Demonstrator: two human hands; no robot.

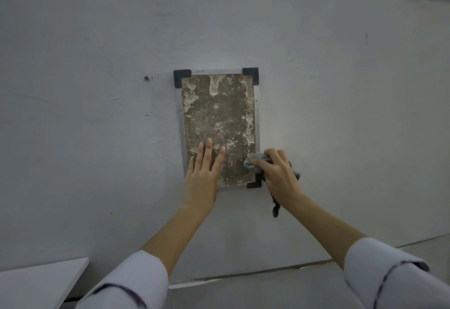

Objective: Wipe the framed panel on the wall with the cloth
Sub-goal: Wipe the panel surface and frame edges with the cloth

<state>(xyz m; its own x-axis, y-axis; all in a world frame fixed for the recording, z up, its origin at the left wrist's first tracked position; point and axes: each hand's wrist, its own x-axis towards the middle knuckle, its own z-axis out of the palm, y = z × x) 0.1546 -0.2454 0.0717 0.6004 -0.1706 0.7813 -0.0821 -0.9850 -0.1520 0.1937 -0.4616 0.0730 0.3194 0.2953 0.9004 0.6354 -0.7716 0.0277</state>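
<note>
A tall framed panel hangs on the pale wall, its brown mottled face streaked with whitish patches and its frame fitted with black corner brackets. My left hand lies flat with fingers spread on the panel's lower left, covering that corner. My right hand grips a bunched grey cloth and presses it against the panel's lower right edge, just above the black bracket. A dark end of the cloth hangs down below my right wrist.
A white tabletop corner juts in at the lower left. The wall meets the floor along a dark seam below my arms. A small screw hole sits left of the panel.
</note>
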